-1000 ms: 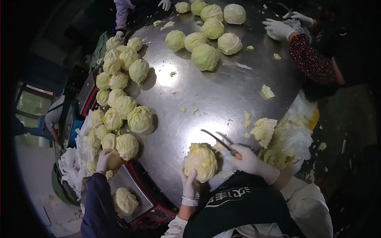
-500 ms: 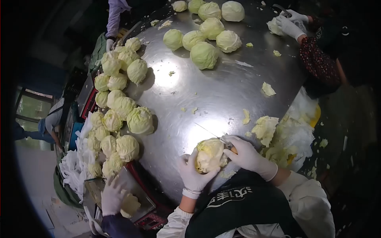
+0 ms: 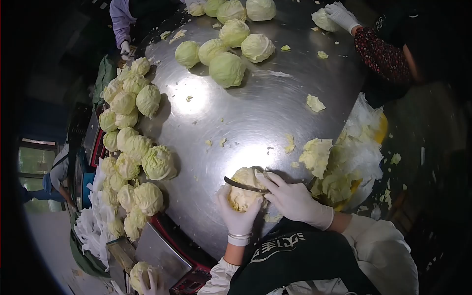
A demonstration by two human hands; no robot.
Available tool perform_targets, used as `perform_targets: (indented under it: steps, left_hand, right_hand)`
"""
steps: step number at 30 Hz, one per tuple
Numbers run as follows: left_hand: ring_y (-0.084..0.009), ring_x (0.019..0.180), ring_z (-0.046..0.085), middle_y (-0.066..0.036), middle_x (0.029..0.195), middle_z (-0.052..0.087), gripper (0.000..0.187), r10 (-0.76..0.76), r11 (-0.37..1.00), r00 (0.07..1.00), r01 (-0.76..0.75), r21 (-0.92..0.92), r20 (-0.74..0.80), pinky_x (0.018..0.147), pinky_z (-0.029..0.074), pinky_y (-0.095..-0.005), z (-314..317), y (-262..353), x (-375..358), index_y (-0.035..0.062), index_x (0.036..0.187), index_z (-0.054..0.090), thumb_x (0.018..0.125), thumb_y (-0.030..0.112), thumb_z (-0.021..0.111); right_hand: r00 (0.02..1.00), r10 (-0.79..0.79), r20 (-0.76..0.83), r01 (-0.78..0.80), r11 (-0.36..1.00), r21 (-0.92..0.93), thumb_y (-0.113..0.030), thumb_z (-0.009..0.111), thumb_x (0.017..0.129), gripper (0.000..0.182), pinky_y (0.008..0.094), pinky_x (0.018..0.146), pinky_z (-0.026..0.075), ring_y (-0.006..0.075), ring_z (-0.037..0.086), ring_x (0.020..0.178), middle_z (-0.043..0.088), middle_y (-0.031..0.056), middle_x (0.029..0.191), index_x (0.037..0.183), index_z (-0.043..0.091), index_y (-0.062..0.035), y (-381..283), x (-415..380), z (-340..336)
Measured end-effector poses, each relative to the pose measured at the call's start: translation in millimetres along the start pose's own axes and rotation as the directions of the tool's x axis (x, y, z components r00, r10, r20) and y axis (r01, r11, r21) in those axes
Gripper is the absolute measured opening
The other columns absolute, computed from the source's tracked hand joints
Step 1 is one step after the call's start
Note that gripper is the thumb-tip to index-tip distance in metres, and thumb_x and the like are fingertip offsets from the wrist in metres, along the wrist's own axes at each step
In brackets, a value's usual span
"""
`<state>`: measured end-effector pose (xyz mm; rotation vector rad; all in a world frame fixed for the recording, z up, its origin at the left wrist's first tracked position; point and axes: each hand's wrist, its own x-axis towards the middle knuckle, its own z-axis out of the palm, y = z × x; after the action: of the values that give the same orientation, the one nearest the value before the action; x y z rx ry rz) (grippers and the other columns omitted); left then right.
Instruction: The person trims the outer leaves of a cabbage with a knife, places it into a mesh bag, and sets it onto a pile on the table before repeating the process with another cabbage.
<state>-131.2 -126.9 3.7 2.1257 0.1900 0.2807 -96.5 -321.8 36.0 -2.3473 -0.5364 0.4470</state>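
Note:
A pale, trimmed cabbage [image 3: 242, 200] is held low over the near edge of the steel table. My gloved left hand [image 3: 236, 216] cups it from the left and below, fingers wrapped around its side. In my gloved right hand [image 3: 295, 202] is a knife [image 3: 242, 185] with a dark, slightly curved blade; the fingers hide its handle. The blade lies across the top of the cabbage, its tip pointing left. Loose leaf scraps [image 3: 273, 217] lie beside the right hand.
Piled cabbages [image 3: 137, 147] line the left side of the table [image 3: 206, 132]; more cabbages [image 3: 227, 70] sit at the back. Discarded leaves [image 3: 315, 156] lie at right. A scale [image 3: 164, 250] stands lower left, near a co-worker's hand [image 3: 153, 282]. Another co-worker's hand [image 3: 341, 17] touches a cabbage.
My knife has swung from beyond the cabbage to across its top. The view has shifted, so the piles appear farther left. The lower-left co-worker's hand has moved down.

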Motion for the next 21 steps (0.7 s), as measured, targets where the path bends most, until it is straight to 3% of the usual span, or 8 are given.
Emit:
perform_targets:
  steps: [3, 5, 6, 10, 12, 16, 18, 21]
  left_hand:
    - [-0.0331, 0.114, 0.051, -0.019, 0.12, 0.05, 0.081, -0.013, 0.996, 1.0, 0.014, 0.083, -0.006, 0.1, 0.044, -0.0456, 1.1, 0.6, 1.2, -0.0017, 0.127, 0.05, 0.065, 0.029, 0.093]
    - [-0.0336, 0.114, 0.051, -0.019, 0.12, 0.049, 0.081, -0.035, 0.992, 0.999, 0.035, 0.121, -0.006, 0.099, 0.044, -0.0465, 0.8, -1.6, -4.4, -0.0013, 0.127, 0.05, 0.065, 0.03, 0.093]
    - [-0.0347, 0.116, 0.05, -0.02, 0.123, 0.048, 0.081, 0.04, 0.986, 0.999, -0.039, 0.162, -0.004, 0.1, 0.043, -0.0473, 2.1, -1.3, -8.8, -0.0003, 0.127, 0.05, 0.065, 0.03, 0.093]
    - [-0.0386, 0.127, 0.046, -0.023, 0.133, 0.044, 0.085, 0.19, 0.979, 0.977, -0.196, 0.06, 0.1, 0.107, 0.04, -0.0496, -15.5, -16.7, -13.2, 0.0029, 0.134, 0.05, 0.065, 0.029, 0.093]
    - [-0.0394, 0.131, 0.044, -0.023, 0.136, 0.043, 0.088, 0.151, 0.984, 0.972, -0.166, 0.068, 0.182, 0.11, 0.038, -0.0494, -32.9, -18.9, -19.8, 0.0037, 0.137, 0.048, 0.066, 0.028, 0.093]
    - [-0.039, 0.135, 0.042, -0.023, 0.14, 0.042, 0.09, -0.002, 0.993, 0.977, 0.026, -0.113, 0.213, 0.114, 0.037, -0.0471, -52.2, -23.4, -35.9, 0.0043, 0.141, 0.048, 0.066, 0.026, 0.093]
    - [-0.038, 0.134, 0.044, -0.023, 0.14, 0.042, 0.089, -0.075, 0.966, 0.984, 0.111, -0.232, 0.16, 0.113, 0.038, -0.0466, -47.5, -24.4, -41.5, 0.0042, 0.139, 0.049, 0.066, 0.026, 0.094]
    - [-0.0368, 0.13, 0.047, -0.022, 0.138, 0.044, 0.087, -0.13, 0.976, 0.991, 0.135, -0.171, 0.041, 0.109, 0.041, -0.0466, -32.2, -30.4, -38.1, 0.0037, 0.137, 0.05, 0.065, 0.027, 0.094]
  right_hand:
    - [0.987, -0.09, -0.135, 0.072, 0.989, -0.129, -0.029, 0.054, 0.1, 0.054, 0.0345, 0.051, 0.054, 0.026, 0.07, 0.067, 0.061, 0.016, 0.126, 0.15, 0.043, -0.0109, 5.5, 17.7, 5.8]
    - [0.969, 0.032, -0.244, -0.018, 0.998, 0.057, -0.028, 0.055, 0.1, 0.052, 0.0378, 0.055, 0.055, 0.0272, 0.07, 0.069, 0.065, 0.0157, 0.108, 0.149, 0.044, -0.0136, 17.8, 36.4, 5.9]
    - [0.964, 0.083, -0.252, -0.048, 0.989, 0.143, -0.028, 0.052, 0.101, 0.045, 0.0421, 0.071, 0.057, 0.0305, 0.071, 0.084, 0.068, 0.0174, 0.107, 0.144, 0.051, -0.014, 21.1, 48.3, -2.4]
    - [0.968, 0.162, -0.192, -0.096, 0.945, 0.313, -0.029, 0.049, 0.102, 0.04, 0.0443, 0.088, 0.053, 0.0336, 0.068, 0.101, 0.069, 0.0175, 0.114, 0.137, 0.058, -0.0119, 65.3, 75.4, 1.1]
    - [0.945, 0.31, -0.107, -0.247, 0.887, 0.39, -0.032, 0.047, 0.102, 0.039, 0.0435, 0.095, 0.05, 0.0351, 0.065, 0.111, 0.068, 0.0194, 0.119, 0.132, 0.063, -0.011, 83.0, 74.9, 1.6]
    - [0.927, 0.352, -0.128, -0.312, 0.915, 0.256, -0.028, 0.053, 0.102, 0.04, 0.0418, 0.09, 0.052, 0.0366, 0.067, 0.106, 0.068, 0.0212, 0.12, 0.136, 0.059, -0.008, 89.1, 61.7, -10.1]
    - [0.803, 0.462, -0.377, -0.394, 0.885, 0.247, -0.034, 0.057, 0.098, 0.045, 0.0433, 0.091, 0.052, 0.0319, 0.069, 0.097, 0.069, 0.0201, 0.114, 0.138, 0.058, -0.0128, 98.2, 64.3, -16.8]
    - [0.878, 0.361, -0.314, -0.274, 0.918, 0.288, -0.036, 0.067, 0.092, 0.054, 0.0405, 0.085, 0.054, 0.0269, 0.07, 0.086, 0.067, 0.0155, 0.12, 0.14, 0.057, -0.0129, 52.1, 49.1, -54.7]
